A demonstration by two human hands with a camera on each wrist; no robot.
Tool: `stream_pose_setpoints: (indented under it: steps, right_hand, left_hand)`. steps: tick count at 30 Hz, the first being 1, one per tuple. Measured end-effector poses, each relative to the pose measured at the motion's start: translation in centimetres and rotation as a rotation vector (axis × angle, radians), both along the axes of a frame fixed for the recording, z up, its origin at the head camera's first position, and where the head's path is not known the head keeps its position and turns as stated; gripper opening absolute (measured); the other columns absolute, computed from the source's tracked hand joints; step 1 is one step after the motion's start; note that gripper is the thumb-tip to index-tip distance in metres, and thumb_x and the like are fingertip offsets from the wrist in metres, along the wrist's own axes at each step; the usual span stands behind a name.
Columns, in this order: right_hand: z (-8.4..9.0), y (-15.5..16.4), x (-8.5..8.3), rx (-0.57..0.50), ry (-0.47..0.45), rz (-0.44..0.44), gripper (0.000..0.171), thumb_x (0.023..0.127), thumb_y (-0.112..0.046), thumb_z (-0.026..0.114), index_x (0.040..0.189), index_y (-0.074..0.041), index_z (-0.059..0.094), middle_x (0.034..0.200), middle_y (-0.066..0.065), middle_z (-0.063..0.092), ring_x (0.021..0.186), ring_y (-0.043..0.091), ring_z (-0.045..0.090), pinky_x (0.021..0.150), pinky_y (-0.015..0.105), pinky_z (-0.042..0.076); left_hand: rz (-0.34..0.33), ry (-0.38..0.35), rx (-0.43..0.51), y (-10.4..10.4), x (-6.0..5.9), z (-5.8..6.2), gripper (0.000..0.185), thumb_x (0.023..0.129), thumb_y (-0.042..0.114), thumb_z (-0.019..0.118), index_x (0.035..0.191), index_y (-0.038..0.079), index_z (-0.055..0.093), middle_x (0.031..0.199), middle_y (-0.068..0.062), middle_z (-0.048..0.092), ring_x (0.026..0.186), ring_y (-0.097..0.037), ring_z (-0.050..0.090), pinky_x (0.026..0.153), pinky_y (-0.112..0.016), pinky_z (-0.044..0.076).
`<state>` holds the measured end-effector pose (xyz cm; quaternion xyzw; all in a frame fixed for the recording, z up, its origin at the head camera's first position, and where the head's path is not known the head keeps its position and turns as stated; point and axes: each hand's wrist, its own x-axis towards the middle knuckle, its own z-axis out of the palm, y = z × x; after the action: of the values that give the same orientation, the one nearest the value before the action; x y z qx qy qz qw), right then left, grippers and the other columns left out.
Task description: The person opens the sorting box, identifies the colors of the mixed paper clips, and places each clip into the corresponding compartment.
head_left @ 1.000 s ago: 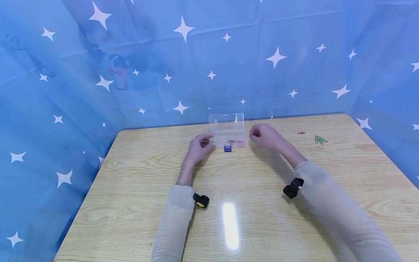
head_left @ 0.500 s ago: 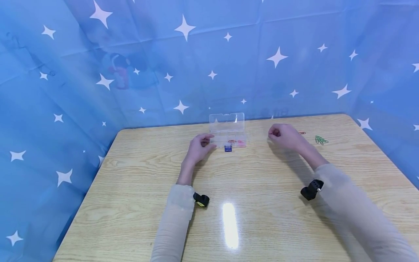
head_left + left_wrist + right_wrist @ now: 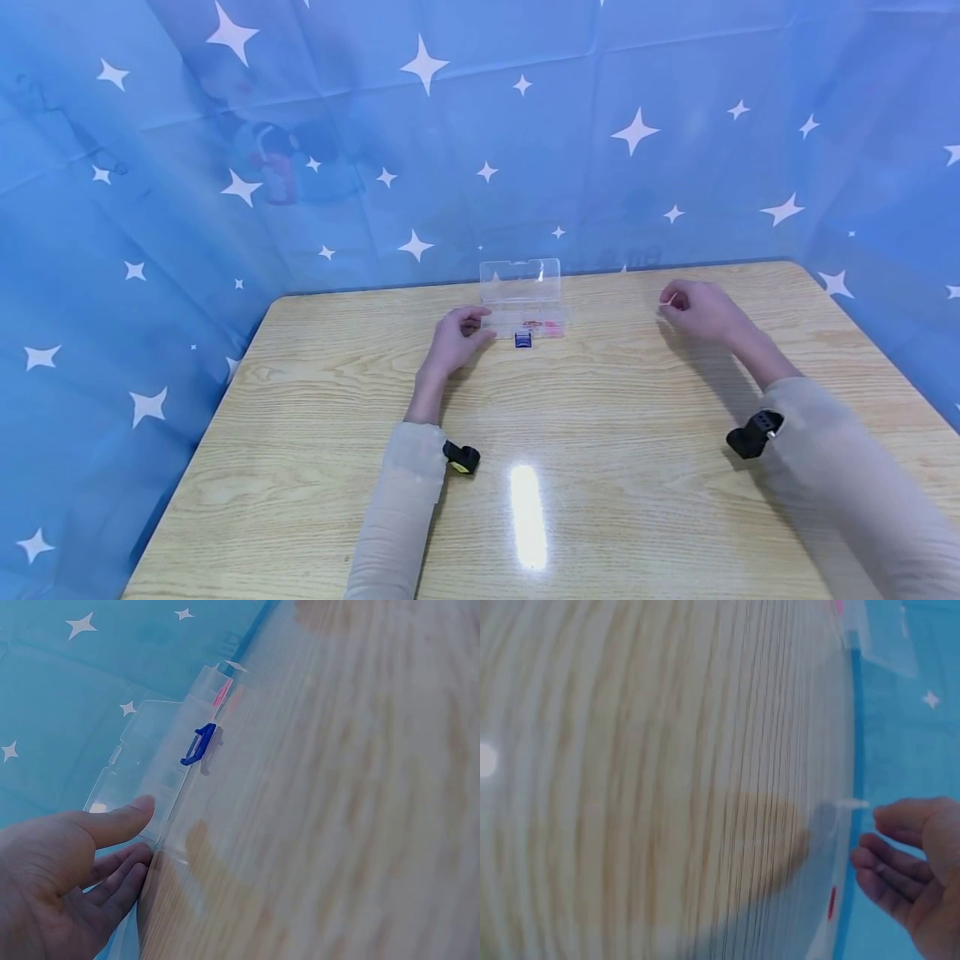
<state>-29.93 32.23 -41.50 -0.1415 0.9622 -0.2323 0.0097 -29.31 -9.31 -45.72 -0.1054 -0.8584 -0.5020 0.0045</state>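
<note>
Head cam shows a clear box (image 3: 504,318) on a wooden table (image 3: 600,433), with its see-through lid (image 3: 521,283) standing up along the box's back edge and a blue latch (image 3: 522,339) poking out of its front edge. Toward the box's right end there's a red clip (image 3: 532,323), maybe more than one, plus something pink (image 3: 553,328) too small to make out. Left hand (image 3: 452,340) has the box's left end between thumb and fingers, pretty light hold tbh. Right hand (image 3: 697,308) is well out to the right of the box, fingers loosely bent. Starry curtain (image 3: 480,125) hangs behind the box. Left wrist cam: thumb's at the front of the box's end, other fingers tucked against that same end, latch further along the front edge. Right wrist cam: clear gap between thumb and fingers, so that hand's not gripping anything, and a loose red paperclip (image 3: 832,902) lies near it, off to the right of the box.
</note>
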Motion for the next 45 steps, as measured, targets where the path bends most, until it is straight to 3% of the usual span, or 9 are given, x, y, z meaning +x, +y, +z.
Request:
stream_pose_setpoints:
  steps: [10,20,28,37,45]
  right_hand:
    - [-0.6,3.3,-0.3,0.013,-0.028,-0.057,0.026,0.099,-0.013,0.059,0.114,0.008,0.059,0.104,0.031,0.064,0.095,0.044,0.062,0.079,0.057,0.051]
    - [-1.0,4.6,-0.8,0.083,-0.051,-0.08,0.033,0.097,-0.01,0.058,0.12,0.014,0.057,0.103,0.033,0.064,0.091,0.043,0.063,0.075,0.055,0.052]
    - [-1.1,4.5,-0.9,0.091,-0.035,-0.084,0.025,0.097,-0.008,0.059,0.11,0.013,0.064,0.097,0.028,0.066,0.086,0.038,0.063,0.073,0.051,0.052]
    - [-1.5,4.5,-0.8,0.098,-0.028,-0.119,0.024,0.1,-0.009,0.054,0.106,0.012,0.064,0.092,0.024,0.064,0.073,0.028,0.055,0.06,0.036,0.045]
    - [-1.7,4.7,-0.7,0.05,-0.05,-0.137,0.033,0.102,-0.018,0.054,0.119,0.011,0.057,0.104,0.032,0.063,0.087,0.039,0.063,0.07,0.05,0.053]
  left_hand:
    - [-0.01,0.011,0.002,-0.1,0.0,0.0,0.036,0.093,0.01,0.074,0.128,0.004,0.067,0.123,-0.016,0.062,0.114,-0.029,0.06,0.101,-0.036,0.051]
    - [-0.022,0.008,0.006,-0.1,0.1,0.3,0.037,0.094,0.01,0.074,0.13,0.004,0.067,0.126,-0.016,0.062,0.115,-0.029,0.06,0.101,-0.037,0.051]
    - [-0.028,0.01,0.021,-0.2,0.1,0.3,0.038,0.093,0.01,0.074,0.13,0.003,0.066,0.126,-0.017,0.062,0.115,-0.03,0.061,0.101,-0.037,0.051]
    - [-0.018,0.01,0.012,-0.2,0.1,0.1,0.037,0.094,0.011,0.074,0.129,0.004,0.067,0.124,-0.016,0.062,0.114,-0.029,0.061,0.101,-0.037,0.051]
    - [-0.011,0.0,0.011,0.0,0.0,0.2,0.037,0.094,0.011,0.074,0.13,0.004,0.067,0.122,-0.017,0.061,0.114,-0.029,0.06,0.101,-0.037,0.051]
